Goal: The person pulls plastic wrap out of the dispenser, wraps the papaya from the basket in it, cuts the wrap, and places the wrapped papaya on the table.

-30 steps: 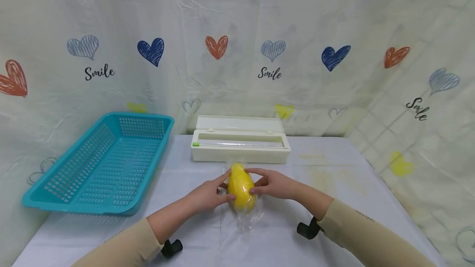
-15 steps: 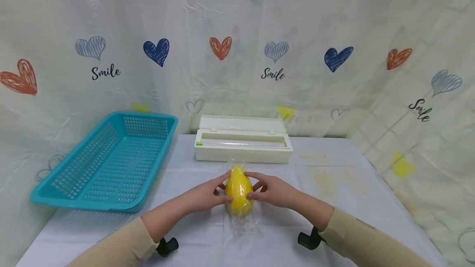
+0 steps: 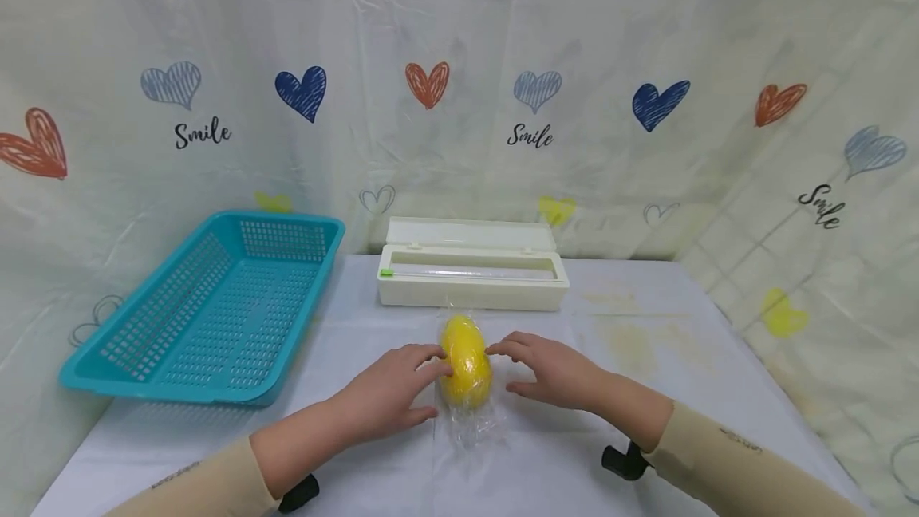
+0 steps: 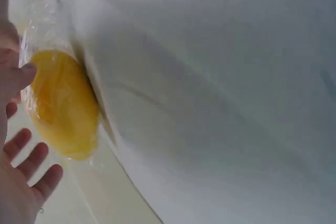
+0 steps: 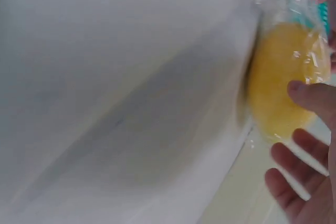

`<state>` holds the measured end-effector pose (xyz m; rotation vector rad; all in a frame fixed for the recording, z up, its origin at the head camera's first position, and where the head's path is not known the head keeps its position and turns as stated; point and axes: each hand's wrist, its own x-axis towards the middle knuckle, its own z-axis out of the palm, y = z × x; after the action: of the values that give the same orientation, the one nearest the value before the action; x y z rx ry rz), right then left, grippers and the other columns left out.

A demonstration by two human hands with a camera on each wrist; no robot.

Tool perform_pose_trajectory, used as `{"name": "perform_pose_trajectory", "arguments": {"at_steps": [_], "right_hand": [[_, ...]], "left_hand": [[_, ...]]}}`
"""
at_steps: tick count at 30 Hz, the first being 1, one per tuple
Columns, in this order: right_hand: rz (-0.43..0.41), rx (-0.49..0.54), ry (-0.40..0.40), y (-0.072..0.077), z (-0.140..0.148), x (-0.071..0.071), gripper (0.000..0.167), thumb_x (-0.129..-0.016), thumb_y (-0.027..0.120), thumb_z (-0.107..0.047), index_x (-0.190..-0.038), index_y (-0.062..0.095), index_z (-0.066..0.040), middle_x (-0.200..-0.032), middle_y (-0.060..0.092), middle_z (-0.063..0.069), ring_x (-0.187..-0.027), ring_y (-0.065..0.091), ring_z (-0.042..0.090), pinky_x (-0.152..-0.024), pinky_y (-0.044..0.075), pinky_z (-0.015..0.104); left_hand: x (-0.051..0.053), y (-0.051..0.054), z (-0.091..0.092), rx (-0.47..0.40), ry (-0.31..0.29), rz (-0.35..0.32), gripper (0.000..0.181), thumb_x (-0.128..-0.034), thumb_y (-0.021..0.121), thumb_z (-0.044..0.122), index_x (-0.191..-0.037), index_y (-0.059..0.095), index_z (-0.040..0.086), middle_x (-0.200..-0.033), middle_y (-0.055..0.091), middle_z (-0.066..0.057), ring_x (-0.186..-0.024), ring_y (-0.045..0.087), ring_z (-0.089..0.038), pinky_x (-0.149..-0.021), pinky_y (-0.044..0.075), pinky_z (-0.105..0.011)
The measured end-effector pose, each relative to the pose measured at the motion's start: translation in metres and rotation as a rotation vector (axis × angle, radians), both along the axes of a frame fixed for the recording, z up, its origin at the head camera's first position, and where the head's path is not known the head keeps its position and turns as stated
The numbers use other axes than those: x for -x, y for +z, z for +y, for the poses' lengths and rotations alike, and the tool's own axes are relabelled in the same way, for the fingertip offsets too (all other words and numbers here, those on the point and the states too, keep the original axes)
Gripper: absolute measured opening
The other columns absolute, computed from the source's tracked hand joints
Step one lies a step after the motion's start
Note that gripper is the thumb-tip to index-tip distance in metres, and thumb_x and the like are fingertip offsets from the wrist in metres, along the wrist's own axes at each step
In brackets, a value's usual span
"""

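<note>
Left of the left grip [image 3: 388,389], a perforated turquoise basket [image 3: 230,317] sits on the white-covered worktop [image 3: 553,469]. Ahead of the grip stands a white box [image 3: 470,294], lid raised; farther ahead hangs a heart-patterned curtain [image 3: 459,6] bearing 3 "Smile" prints.

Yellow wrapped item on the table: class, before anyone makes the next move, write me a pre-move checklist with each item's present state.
1. Clear film around the yellow item: ok, over the sides in view.
2. Film tucked in at the near end: not ok, loose film sticks out there.
3. Film closed underneath: cannot tell, underside hidden.
4. Firm hold by left hand and right hand: not ok, both have fingers spread.
5. Dispenser lid down: not ok, it stands raised.
6. Blue basket opening upward: ok.
</note>
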<state>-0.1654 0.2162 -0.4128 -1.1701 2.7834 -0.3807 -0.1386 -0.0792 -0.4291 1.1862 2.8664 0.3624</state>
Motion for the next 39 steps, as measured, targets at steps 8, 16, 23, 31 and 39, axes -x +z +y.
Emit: {"name": "perform_pose_trajectory", "arguments": {"at_steps": [8, 16, 23, 31, 39], "right_hand": [[0.473, -0.204, 0.432, -0.004, -0.004, -0.002, 0.056, -0.078, 0.082, -0.048, -0.123, 0.055, -0.027, -0.119, 0.058, -0.003, -0.104, 0.057, 0.014, -0.09, 0.052, 0.028], [0.673, -0.209, 0.619, -0.01, -0.013, -0.003, 0.03, -0.088, 0.072, -0.048, -0.108, 0.059, -0.029, -0.101, 0.056, -0.007, -0.094, 0.052, 0.013, -0.078, 0.048, 0.023], [0.6, -0.165, 0.609, -0.012, -0.012, -0.006, 0.017, -0.089, 0.072, -0.041, -0.096, 0.063, -0.029, -0.105, 0.061, -0.007, -0.099, 0.055, 0.013, -0.082, 0.049, 0.024], [0.391, 0.063, 0.486, -0.014, -0.005, -0.006, 0.008, -0.088, 0.07, -0.022, -0.088, 0.062, -0.023, -0.115, 0.063, -0.005, -0.107, 0.059, 0.013, -0.094, 0.051, 0.03], [0.395, -0.065, 0.448, -0.011, -0.008, -0.01, 0.035, -0.083, 0.076, -0.036, -0.11, 0.059, -0.022, -0.12, 0.06, -0.004, -0.112, 0.058, 0.015, -0.097, 0.05, 0.033]], "left_hand": [[-0.01, 0.01, 0.012, 0.19, -0.227, 0.296, 0.059, -0.0779, 0.082, 0.048, -0.129, 0.056, 0.035, -0.136, 0.051, 0.001, -0.121, 0.05, -0.021, -0.098, 0.047, -0.038], [-0.014, -0.003, 0.025, 0.201, -0.178, 0.223, 0.056, -0.079, 0.081, 0.048, -0.129, 0.057, 0.038, -0.136, 0.048, 0.001, -0.118, 0.049, -0.021, -0.092, 0.049, -0.038], [-0.015, -0.002, 0.023, 0.137, -0.156, 0.202, 0.029, -0.0896, 0.074, 0.038, -0.118, 0.068, 0.035, -0.134, 0.053, 0.002, -0.118, 0.05, -0.021, -0.091, 0.05, -0.038], [-0.012, 0.004, 0.018, 0.014, -0.126, 0.068, 0.014, -0.0946, 0.067, 0.029, -0.109, 0.067, 0.028, -0.137, 0.054, 0.004, -0.125, 0.05, -0.017, -0.103, 0.045, -0.039], [-0.013, 0.001, 0.018, 0.161, -0.147, 0.164, 0.055, -0.0794, 0.081, 0.047, -0.127, 0.057, 0.037, -0.143, 0.045, -0.001, -0.126, 0.045, -0.025, -0.096, 0.047, -0.044]]}}
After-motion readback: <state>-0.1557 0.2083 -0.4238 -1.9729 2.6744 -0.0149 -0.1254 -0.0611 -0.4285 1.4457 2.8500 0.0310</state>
